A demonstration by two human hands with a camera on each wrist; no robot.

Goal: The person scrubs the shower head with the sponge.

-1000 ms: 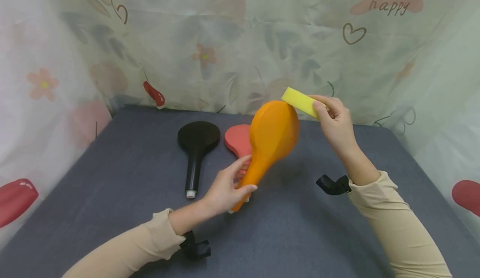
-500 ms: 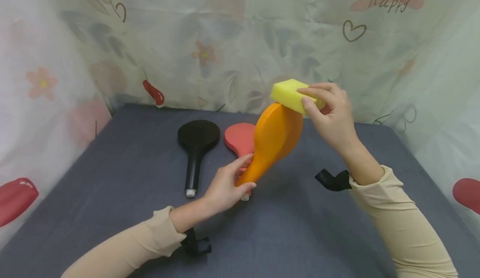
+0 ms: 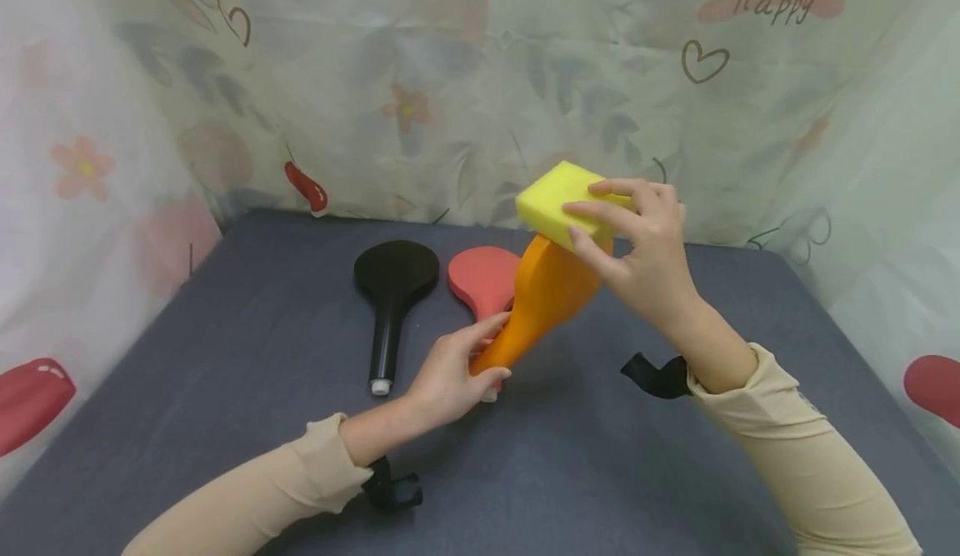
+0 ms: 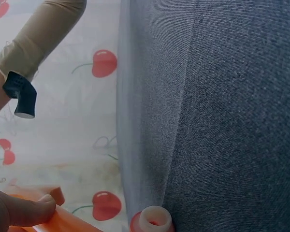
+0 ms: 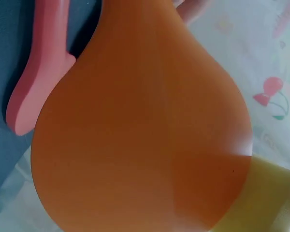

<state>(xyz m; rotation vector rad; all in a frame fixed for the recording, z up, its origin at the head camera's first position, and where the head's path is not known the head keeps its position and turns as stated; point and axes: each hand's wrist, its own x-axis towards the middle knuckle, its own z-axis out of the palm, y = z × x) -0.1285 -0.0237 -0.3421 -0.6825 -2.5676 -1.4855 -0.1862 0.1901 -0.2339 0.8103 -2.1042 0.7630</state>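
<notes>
My left hand point(image 3: 444, 377) grips the handle of an orange shower head point(image 3: 551, 293), holding it tilted above the table with its round head up and to the right. My right hand point(image 3: 647, 252) pinches a yellow sponge point(image 3: 553, 202) that lies across the top rim of that head and hides part of it. In the right wrist view the smooth, broad side of the orange shower head point(image 5: 140, 121) fills the middle, and the sponge point(image 5: 261, 198) meets its lower right edge. My left thumb point(image 4: 31, 210) lies along the orange handle in the left wrist view.
A black shower head point(image 3: 396, 277) lies on the dark table left of centre. Beside it is a pink shower head point(image 3: 480, 277), partly covered by the left hand and the orange one. Patterned cloth point(image 3: 420, 64) hangs behind and at both sides. Black straps hang at both wrists.
My right hand has moved left, turning the sponge from edge-on to broad face up over the rim. The orange shower head has tipped, its head now lower and slightly farther right.
</notes>
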